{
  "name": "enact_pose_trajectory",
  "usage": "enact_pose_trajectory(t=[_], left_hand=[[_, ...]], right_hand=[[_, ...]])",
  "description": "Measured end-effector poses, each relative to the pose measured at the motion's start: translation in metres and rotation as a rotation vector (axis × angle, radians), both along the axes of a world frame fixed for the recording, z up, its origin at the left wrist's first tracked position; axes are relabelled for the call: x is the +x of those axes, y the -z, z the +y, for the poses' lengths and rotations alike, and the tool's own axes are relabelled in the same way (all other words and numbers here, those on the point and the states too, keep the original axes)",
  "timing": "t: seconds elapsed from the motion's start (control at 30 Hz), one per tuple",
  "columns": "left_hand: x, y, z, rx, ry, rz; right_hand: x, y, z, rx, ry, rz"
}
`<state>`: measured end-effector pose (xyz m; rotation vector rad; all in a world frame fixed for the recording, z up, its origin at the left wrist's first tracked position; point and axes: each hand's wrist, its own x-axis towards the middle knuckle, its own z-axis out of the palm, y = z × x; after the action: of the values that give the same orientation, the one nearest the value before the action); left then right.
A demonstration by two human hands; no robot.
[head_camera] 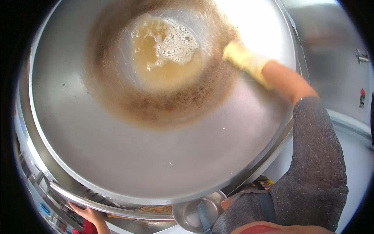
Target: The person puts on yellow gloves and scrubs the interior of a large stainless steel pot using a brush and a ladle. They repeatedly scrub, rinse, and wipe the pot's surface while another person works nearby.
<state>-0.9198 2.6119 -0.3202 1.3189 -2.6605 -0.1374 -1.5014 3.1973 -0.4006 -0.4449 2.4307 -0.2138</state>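
Note:
My right hand, in a pale yellow rubber glove, is at the right inner wall of a very large round metal pan. It is blurred, and its fingers point to the upper left. Whether it holds something cannot be told. A brown stained band rings the pan's middle. At the centre lies a pool of cloudy yellowish liquid, with white foam over its upper right part. My left hand is out of view; before me lies the pan's bare near wall, with a few tiny specks.
A curved metal rail runs below the pan's near left rim. By it is another person's bare hand. A round metal pot or bowl sits under the near rim. Metal panels stand at the right.

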Motion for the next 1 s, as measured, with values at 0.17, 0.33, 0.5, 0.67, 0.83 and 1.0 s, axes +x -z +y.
enact_pose_trajectory(t=[0.17, 0.33, 0.5, 0.67, 0.83, 1.0], left_hand=[[0.010, -0.006, 0.003, -0.048, 0.036, 0.001], [-0.020, -0.030, 0.014, 0.106, 0.075, -0.012], [-0.018, -0.013, 0.000, -0.011, -0.112, -0.095], [-0.011, 0.006, -0.018, 0.006, -0.115, -0.133], [0.001, -0.010, -0.013, -0.194, -0.038, -0.220], [-0.063, -0.073, 0.112, -0.038, 0.670, -0.127]], right_hand=[[-0.041, -0.034, -0.047, -0.115, 0.598, 0.132], [0.104, 0.041, -0.009, -0.246, -0.531, 0.036], [0.221, -0.017, -0.041, -0.617, -0.290, -0.229], [0.167, -0.005, 0.008, -0.247, -0.136, -0.296], [0.182, -0.049, 0.002, -0.035, -0.188, -0.273], [0.182, -0.048, 0.026, -0.126, -0.153, -0.257]])
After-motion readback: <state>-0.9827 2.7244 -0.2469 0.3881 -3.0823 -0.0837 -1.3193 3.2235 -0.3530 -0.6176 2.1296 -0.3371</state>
